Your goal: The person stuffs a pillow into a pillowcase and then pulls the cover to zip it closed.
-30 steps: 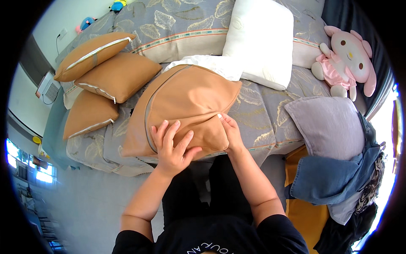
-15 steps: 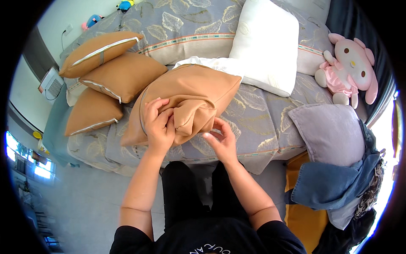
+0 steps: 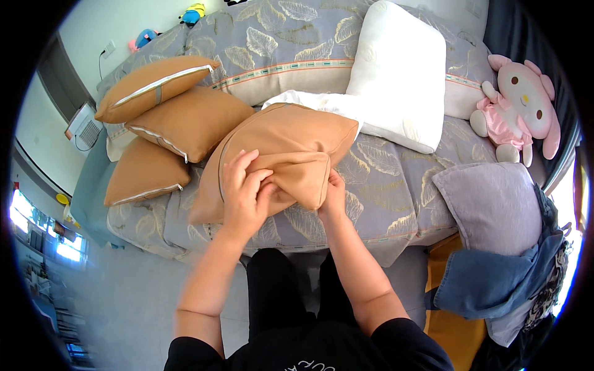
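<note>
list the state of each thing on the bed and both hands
tan cushion cover: bunched and folded at its near edge, gripped by both hands
left hand: closed on the cover
right hand: pinching the fold
three tan cushions: stacked, zipped
white pillow: bare
plush toy: lying face up

Stacked tan cushions [image 3: 167, 117] crowd the left, white pillow [image 3: 396, 74] blocks behind; bare bedspread [image 3: 396, 204] lies free on the right
</note>
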{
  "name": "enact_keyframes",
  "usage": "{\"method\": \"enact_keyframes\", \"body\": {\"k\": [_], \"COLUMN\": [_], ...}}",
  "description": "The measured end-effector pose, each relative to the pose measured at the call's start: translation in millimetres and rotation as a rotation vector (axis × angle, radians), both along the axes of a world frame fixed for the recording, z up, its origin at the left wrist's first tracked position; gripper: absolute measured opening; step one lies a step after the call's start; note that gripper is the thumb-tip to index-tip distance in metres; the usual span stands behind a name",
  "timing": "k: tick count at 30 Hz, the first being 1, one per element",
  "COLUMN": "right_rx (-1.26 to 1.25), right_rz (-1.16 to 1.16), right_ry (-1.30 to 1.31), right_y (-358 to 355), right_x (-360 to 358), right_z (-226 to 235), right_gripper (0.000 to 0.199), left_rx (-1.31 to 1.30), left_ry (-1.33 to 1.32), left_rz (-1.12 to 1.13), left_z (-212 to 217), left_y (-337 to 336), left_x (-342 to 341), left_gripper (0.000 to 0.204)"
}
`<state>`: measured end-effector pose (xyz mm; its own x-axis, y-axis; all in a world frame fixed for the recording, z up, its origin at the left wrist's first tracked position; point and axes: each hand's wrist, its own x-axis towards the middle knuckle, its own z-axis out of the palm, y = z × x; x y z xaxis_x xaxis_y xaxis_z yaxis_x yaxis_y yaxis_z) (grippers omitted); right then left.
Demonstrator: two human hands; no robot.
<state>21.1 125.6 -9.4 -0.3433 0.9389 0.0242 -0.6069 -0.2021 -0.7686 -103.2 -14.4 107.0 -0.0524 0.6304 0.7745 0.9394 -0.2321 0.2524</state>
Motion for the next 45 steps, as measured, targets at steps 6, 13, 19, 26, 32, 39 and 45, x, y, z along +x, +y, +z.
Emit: {"method": "enact_keyframes", "body": {"k": [6,13,19,26,32,39,45], "right_rx": [-0.304,-0.363,-0.276,-0.204,-0.12,-0.08,-0.058], "right_rz": [0.174,0.048,0.09,0.155,0.106,0.063,0.008], "right_ry": [0.08,0.154,0.081,-0.01,-0.078,-0.108,-0.191], "right_y": [-6,-22,-18,-14,-19,-23,-23], "right_x": [10,8,8,24,22,26,32], "right_z": [23,6,-13,-28,-35,-39,-42], "right_gripper": [0.017,0.018,0.02,0.016,0.011,0.008,0.012], "left_rx": [-0.306,-0.694,-0.473,-0.789,-0.85,-0.713,-0.809], "left_ry": [0.261,-0.091,0.106,0.103,0.024,0.35,-0.03], "left_rz": [0.295,-0.106,-0.105,-0.389,-0.483,-0.455,-0.258], "left_z": [14,27,32,46,37,41,21], "left_y": [3,19,52,77,88,68,105], "left_x": [15,-61,-13,-25,-26,-4,-10], "left_gripper": [0.094,0.088,0.053,0.028,0.008,0.013,0.01]}}
